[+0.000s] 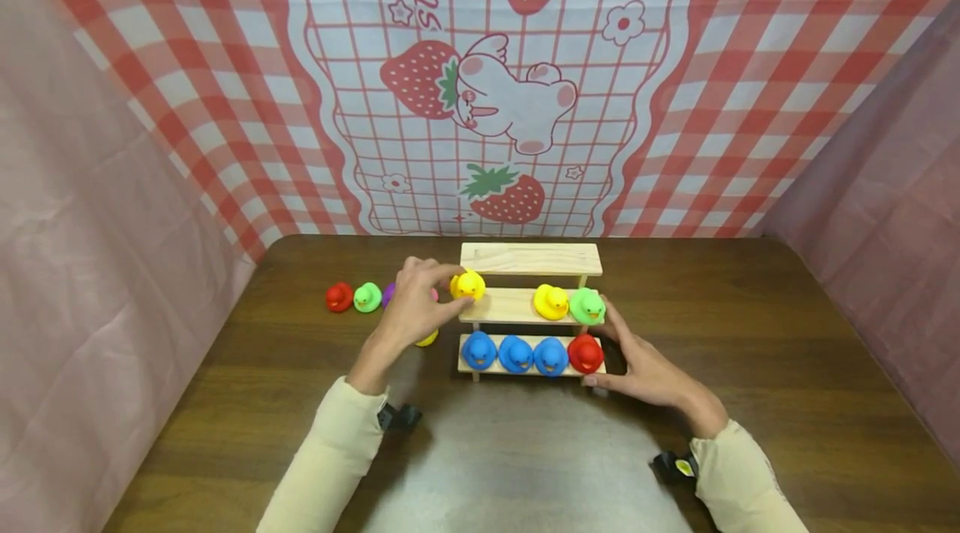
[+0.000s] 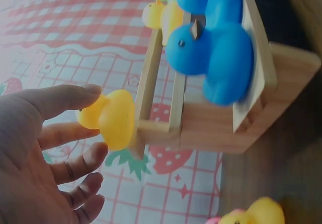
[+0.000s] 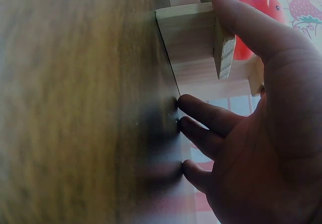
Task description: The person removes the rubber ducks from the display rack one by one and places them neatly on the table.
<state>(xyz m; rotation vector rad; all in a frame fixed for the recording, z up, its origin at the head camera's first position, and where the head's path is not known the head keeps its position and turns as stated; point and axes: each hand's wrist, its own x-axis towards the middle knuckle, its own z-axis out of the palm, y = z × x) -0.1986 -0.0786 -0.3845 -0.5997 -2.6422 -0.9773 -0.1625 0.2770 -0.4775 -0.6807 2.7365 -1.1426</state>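
Note:
A yellow duck (image 1: 468, 286) is pinched between the thumb and fingers of my left hand (image 1: 411, 308), at the left end of the wooden rack's middle shelf (image 1: 502, 306). In the left wrist view, that duck (image 2: 118, 119) hangs from the fingertips beside the rack. My right hand (image 1: 651, 368) grips the rack's right end; in the right wrist view its thumb lies on a shelf edge (image 3: 224, 48) and several fingertips touch the table. Another yellow duck (image 1: 551, 302) and a green duck (image 1: 587, 306) sit on the middle shelf's right part.
Blue ducks (image 1: 516, 355) and a red duck (image 1: 586, 353) line the bottom shelf; the top shelf (image 1: 531, 258) is bare. Left of the rack, a red duck (image 1: 339, 297), a green duck (image 1: 367, 297) and others partly behind my left hand stand on the table (image 1: 225, 400). A printed cloth hangs behind.

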